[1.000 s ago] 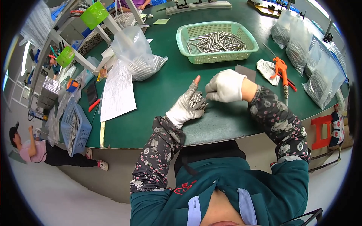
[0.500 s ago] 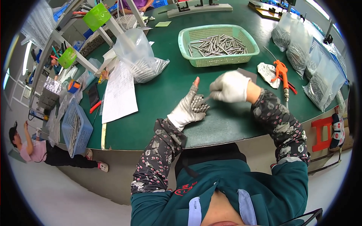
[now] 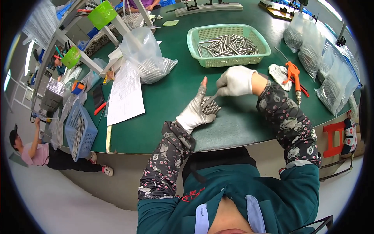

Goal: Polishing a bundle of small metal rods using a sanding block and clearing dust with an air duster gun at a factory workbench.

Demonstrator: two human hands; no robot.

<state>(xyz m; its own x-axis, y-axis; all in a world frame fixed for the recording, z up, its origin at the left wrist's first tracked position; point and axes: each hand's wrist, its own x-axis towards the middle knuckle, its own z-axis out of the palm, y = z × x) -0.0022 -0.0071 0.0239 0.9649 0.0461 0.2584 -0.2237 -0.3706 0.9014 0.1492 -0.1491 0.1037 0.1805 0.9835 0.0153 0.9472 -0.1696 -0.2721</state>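
My left hand (image 3: 193, 113), in a white glove with a bare thumb tip, is wrapped round a bundle of metal pins (image 3: 210, 107), whose ends face to the right. Just right of it, my gloved right hand (image 3: 236, 82) pinches something slim and grey that reaches toward the bundle; motion blur hides what it is. Beyond both hands stands a green perforated basket (image 3: 230, 62) with many loose metal pins (image 3: 229, 45) in it.
An orange air gun (image 3: 293, 72) lies beside a crumpled white cloth (image 3: 279, 75) on the right. Bags of metal parts (image 3: 331, 93) line the right edge. Left are a paper sheet (image 3: 125, 95), a plastic bag (image 3: 146, 58) and a blue basket (image 3: 87, 134). Another person (image 3: 35, 152) stands far left.
My right hand has shifted slightly, its fingers staying close to the bundle. The left hand keeps its hold. The whole view has moved a little.
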